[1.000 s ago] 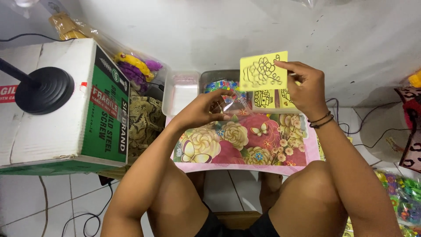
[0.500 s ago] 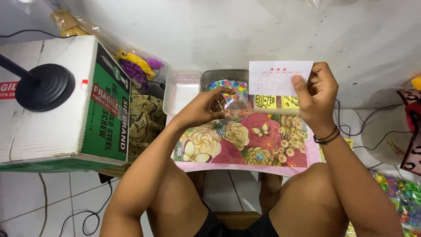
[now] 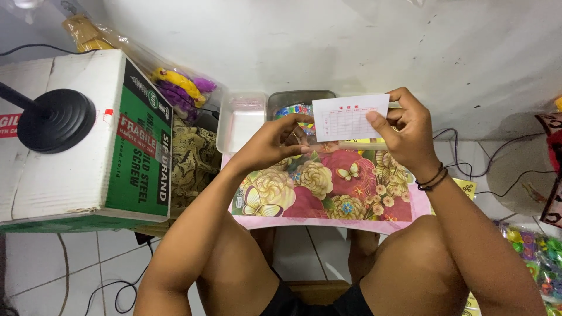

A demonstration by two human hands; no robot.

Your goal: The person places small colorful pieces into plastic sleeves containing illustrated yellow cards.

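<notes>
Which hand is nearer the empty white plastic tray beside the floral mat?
Left. The left hand sits just right of the white plastic tray, pinching a clear plastic bag. The right hand is farther right, holding a white printed card.

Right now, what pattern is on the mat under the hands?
Flowers and butterflies on pink mat, seen best in the head view.

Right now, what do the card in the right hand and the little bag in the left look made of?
The card looks like thin paper or light cardstock: matte white, flat, faint printed grid. The bag, pinched by the left hand, looks like clear glossy plastic film, crinkled with glints. The right hand grips the card's edge.
</notes>
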